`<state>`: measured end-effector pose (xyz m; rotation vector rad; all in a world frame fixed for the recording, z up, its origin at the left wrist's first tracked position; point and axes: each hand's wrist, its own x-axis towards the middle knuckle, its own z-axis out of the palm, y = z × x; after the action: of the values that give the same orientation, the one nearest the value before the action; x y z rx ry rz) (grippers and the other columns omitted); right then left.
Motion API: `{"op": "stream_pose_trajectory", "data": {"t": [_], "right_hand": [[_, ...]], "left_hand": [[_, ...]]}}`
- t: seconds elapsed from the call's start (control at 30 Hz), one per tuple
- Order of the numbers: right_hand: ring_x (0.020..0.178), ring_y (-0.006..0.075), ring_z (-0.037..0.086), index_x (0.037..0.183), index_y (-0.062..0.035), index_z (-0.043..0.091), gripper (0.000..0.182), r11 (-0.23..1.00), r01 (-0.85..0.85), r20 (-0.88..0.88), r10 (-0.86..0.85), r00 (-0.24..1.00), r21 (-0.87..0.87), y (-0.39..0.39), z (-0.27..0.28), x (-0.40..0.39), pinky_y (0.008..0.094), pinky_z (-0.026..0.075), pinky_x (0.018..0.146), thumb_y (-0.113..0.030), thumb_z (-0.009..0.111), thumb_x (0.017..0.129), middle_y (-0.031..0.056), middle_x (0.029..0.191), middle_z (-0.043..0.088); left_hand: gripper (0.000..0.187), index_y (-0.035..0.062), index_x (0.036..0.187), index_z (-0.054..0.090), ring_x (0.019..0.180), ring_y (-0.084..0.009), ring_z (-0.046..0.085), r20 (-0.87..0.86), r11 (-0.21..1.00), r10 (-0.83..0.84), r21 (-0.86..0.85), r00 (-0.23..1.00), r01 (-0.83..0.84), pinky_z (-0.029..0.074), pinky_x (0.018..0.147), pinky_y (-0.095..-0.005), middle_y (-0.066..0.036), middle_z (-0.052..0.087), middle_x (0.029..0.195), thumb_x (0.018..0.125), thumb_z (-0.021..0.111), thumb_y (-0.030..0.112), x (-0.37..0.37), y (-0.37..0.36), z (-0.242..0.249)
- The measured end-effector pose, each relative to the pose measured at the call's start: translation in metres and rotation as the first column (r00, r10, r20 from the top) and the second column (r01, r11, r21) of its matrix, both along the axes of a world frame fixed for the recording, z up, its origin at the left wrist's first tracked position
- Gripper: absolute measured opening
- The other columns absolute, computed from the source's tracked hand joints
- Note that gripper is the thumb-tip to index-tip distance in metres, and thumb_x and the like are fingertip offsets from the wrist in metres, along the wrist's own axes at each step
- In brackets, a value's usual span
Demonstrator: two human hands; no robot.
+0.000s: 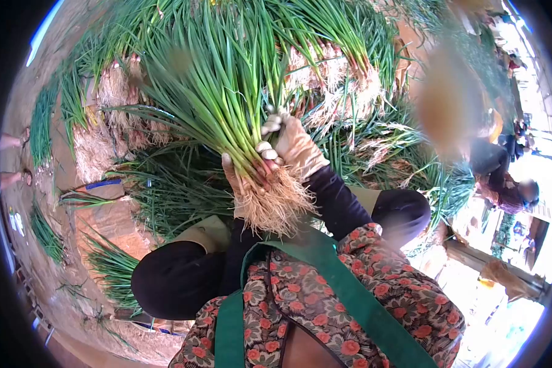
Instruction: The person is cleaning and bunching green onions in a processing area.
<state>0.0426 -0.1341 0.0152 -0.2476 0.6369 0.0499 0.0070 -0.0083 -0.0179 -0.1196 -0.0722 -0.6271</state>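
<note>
A thick bunch of green onions (230,113) is held up in front of my body, its green leaves fanning away from me and its pale roots hanging toward my lap. My left hand (228,175), partly hidden behind the roots, is closed around the bunch from the left. On the right side, my right hand (294,144) wears a light, soiled glove with whitish finger ends and wraps round the stems just above the roots. Loose green leaves lie under and beside both hands.
Rooted onion bunches (113,110) lie at the upper left, with more bunches (334,67) at the upper right. A flat brown piece (107,227) lies left of my knee. At far right a person (506,184) is bent over. Bare feet show at far left.
</note>
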Motion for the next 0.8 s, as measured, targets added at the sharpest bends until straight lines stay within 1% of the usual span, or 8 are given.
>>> {"op": "stream_pose_trajectory", "data": {"t": [0.13,0.23,0.33,0.4,0.47,0.6,0.77,0.8], "right_hand": [[0.037,0.0077,0.024,0.096,-0.0073,0.053,0.024,0.963,-0.160,-0.075,0.147,0.986,-0.217,-0.033,-0.029,0.017,0.0218,0.017,0.034,-0.026,0.039,0.099,-0.0087,0.049,0.027],[0.073,0.0223,0.053,0.115,-0.0072,0.053,0.030,0.070,-0.751,-0.503,0.701,0.505,-0.657,-0.056,-0.038,-0.011,0.0311,0.044,0.061,-0.025,0.054,0.090,0.0062,0.083,0.056],[0.098,0.0309,0.060,0.124,-0.0061,0.053,0.047,-0.621,-0.265,-0.655,0.753,0.060,-0.738,-0.065,-0.039,-0.032,0.0353,0.046,0.088,-0.030,0.061,0.085,0.0157,0.104,0.064],[0.095,0.0355,0.061,0.110,-0.0011,0.059,0.047,-0.501,-0.219,-0.488,0.504,0.713,-0.837,-0.072,-0.041,-0.024,0.0381,0.046,0.087,-0.041,0.059,0.085,0.0185,0.099,0.065],[0.093,0.0343,0.061,0.110,-0.0017,0.056,0.047,-0.470,-0.291,-0.448,0.266,0.853,-0.833,-0.071,-0.035,0.002,0.0381,0.048,0.081,-0.039,0.064,0.083,0.0206,0.100,0.063],[0.082,0.0350,0.065,0.094,-0.0011,0.060,0.043,-0.782,-0.399,-0.716,0.084,0.694,-0.479,-0.063,-0.070,0.027,0.0417,0.051,0.073,-0.043,0.057,0.084,0.0202,0.083,0.066],[0.085,0.0303,0.062,0.107,-0.0033,0.055,0.025,-0.587,-0.414,-0.578,0.114,0.808,-0.696,-0.106,-0.090,0.020,0.0403,0.052,0.069,-0.019,0.047,0.090,0.0174,0.096,0.060],[0.101,0.0248,0.056,0.115,-0.0027,0.051,0.031,-0.960,-0.065,-0.672,0.143,0.727,-0.274,-0.119,-0.088,0.007,0.0361,0.051,0.076,-0.015,0.051,0.087,0.0151,0.114,0.055]], "left_hand": [[0.077,0.0021,0.126,0.041,0.095,-0.0186,0.048,0.081,0.894,-0.086,-0.433,0.993,0.113,0.033,0.091,-0.0400,-0.003,0.048,0.103,0.079,0.057,0.062,0.002,-0.001,-0.006],[0.070,0.0061,0.128,0.040,0.098,-0.0156,0.055,0.217,0.897,-0.063,-0.416,0.974,0.150,0.034,0.094,-0.0355,-0.004,0.055,0.112,0.081,0.062,0.054,0.020,0.005,0.008],[0.078,0.0069,0.144,0.018,0.110,-0.0305,0.051,-0.060,0.931,0.051,-0.358,0.997,-0.069,0.045,0.089,-0.0430,-0.023,0.043,0.130,0.089,0.050,0.051,0.003,0.000,0.026],[0.080,0.0054,0.144,0.017,0.109,-0.0313,0.052,-0.084,0.956,-0.005,-0.294,0.996,-0.020,0.045,0.090,-0.0441,-0.024,0.043,0.131,0.088,0.052,0.050,0.004,-0.002,0.020],[0.090,-0.0018,0.143,0.012,0.103,-0.0285,0.055,-0.069,0.989,-0.073,-0.137,0.995,0.063,0.044,0.090,-0.0439,-0.017,0.051,0.116,0.085,0.058,0.050,0.008,0.002,0.013],[0.081,-0.0046,0.133,0.027,0.102,-0.0298,0.055,-0.145,0.995,-0.063,-0.079,0.987,0.052,0.044,0.096,-0.0467,-0.014,0.052,0.105,0.084,0.057,0.052,0.006,-0.001,0.030],[0.074,-0.0051,0.126,0.039,0.117,-0.0341,0.047,-0.250,0.995,-0.040,0.074,0.967,0.060,0.044,0.098,-0.0467,-0.020,0.051,0.116,0.080,0.062,0.048,0.005,0.000,0.034],[0.074,-0.0047,0.127,0.039,0.120,-0.0348,0.045,-0.318,0.983,-0.037,0.158,0.948,0.091,0.044,0.097,-0.0472,-0.020,0.050,0.120,0.080,0.062,0.047,0.006,-0.001,0.041]]}}
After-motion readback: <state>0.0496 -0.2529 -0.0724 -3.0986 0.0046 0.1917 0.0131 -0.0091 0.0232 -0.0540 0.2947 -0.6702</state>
